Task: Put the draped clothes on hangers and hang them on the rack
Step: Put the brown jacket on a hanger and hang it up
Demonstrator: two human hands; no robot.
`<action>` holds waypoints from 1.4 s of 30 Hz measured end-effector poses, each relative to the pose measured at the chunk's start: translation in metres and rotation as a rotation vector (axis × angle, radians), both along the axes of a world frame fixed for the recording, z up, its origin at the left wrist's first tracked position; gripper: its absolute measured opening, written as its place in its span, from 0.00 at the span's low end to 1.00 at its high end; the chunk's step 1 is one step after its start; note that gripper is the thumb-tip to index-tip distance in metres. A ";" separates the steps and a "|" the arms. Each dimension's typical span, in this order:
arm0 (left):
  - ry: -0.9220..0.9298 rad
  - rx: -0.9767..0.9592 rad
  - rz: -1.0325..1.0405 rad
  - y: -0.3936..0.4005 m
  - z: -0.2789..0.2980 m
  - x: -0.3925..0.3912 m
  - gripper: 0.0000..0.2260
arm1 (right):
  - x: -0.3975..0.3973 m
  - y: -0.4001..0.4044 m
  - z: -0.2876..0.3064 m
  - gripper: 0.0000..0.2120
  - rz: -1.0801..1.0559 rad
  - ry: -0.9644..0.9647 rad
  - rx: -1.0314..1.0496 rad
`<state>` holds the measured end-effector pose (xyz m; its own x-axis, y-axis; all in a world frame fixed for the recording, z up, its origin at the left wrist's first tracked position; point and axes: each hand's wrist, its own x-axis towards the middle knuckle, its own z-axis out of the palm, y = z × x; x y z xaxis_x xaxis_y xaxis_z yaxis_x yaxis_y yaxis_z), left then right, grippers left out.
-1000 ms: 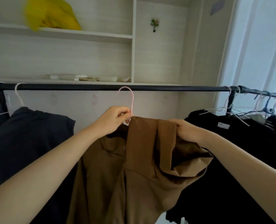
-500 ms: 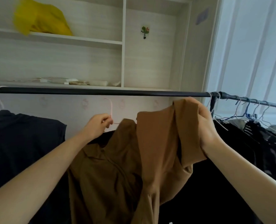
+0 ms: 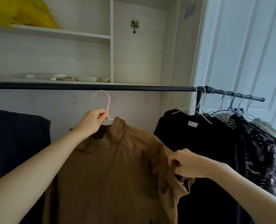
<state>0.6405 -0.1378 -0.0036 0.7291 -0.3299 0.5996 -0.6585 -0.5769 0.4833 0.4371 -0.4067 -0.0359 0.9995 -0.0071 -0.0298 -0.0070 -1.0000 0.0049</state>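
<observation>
My left hand [image 3: 93, 121] pinches the neck of a pink wire hanger [image 3: 107, 104], fingers curled around the thin stem just under the hook. The hook sits a little below the black rack bar [image 3: 134, 88] and does not touch it. My right hand [image 3: 186, 164] is lower and to the right, fingers curled around a bunch of brown fabric at the sleeve end of the brown shirt [image 3: 111, 167].

The shirt is on the hanger: its collar stands up just beside my left fingertips, the shoulders spread to either side, and the body falls straight down out of view. The sleeve I grip is gathered and folded under my palm, with a paler inside showing at the cuff.

To my left a dark navy garment [image 3: 17, 143] hangs close beside the brown shirt. To my right a black top [image 3: 198, 139] with a small white label hangs on a white wire hanger [image 3: 193, 109] hooked over the bar near the upright post. Beyond it, on the shorter end of the bar, more wire hangers carry a dark patterned garment [image 3: 255, 151] and other clothes.

Behind the bar is a white shelving unit [image 3: 111, 46]. A yellow bag [image 3: 25, 12] lies on the upper shelf, small pale odds and ends lie on the lower one, and a small flower-shaped hook [image 3: 134, 25] is stuck on the back panel. Sheer white curtains [image 3: 247, 46] fill the right side.
</observation>
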 end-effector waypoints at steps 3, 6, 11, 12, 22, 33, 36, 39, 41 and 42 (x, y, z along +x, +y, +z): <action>-0.035 0.027 -0.050 -0.007 -0.003 -0.011 0.06 | 0.004 0.006 -0.017 0.03 -0.008 0.123 -0.043; -0.073 0.032 -0.083 -0.010 -0.001 -0.019 0.06 | 0.008 0.015 -0.017 0.09 0.037 0.202 -0.055; -0.129 0.018 -0.108 -0.008 0.009 -0.027 0.06 | 0.029 0.027 0.016 0.09 0.072 -0.122 0.545; -0.131 0.017 -0.116 -0.007 0.010 -0.029 0.06 | 0.037 0.031 0.022 0.09 0.047 -0.278 0.572; -0.164 -0.019 -0.232 -0.016 0.015 -0.051 0.06 | 0.079 0.083 0.024 0.14 -0.027 -0.475 0.501; 0.051 0.137 -0.248 0.040 -0.028 -0.027 0.18 | 0.059 0.048 0.012 0.14 -0.190 -0.641 0.735; 0.168 0.091 -0.265 0.044 -0.033 -0.022 0.15 | 0.052 0.040 0.021 0.15 -0.151 -0.645 0.749; 0.090 0.070 -0.230 0.035 -0.028 -0.022 0.17 | 0.054 0.038 0.026 0.16 -0.105 -0.663 0.685; 0.043 0.038 -0.221 0.028 -0.025 -0.026 0.16 | 0.054 0.036 0.027 0.16 -0.101 -0.672 0.647; 0.031 0.019 -0.228 0.024 -0.024 -0.027 0.15 | 0.054 0.035 0.028 0.16 -0.099 -0.674 0.645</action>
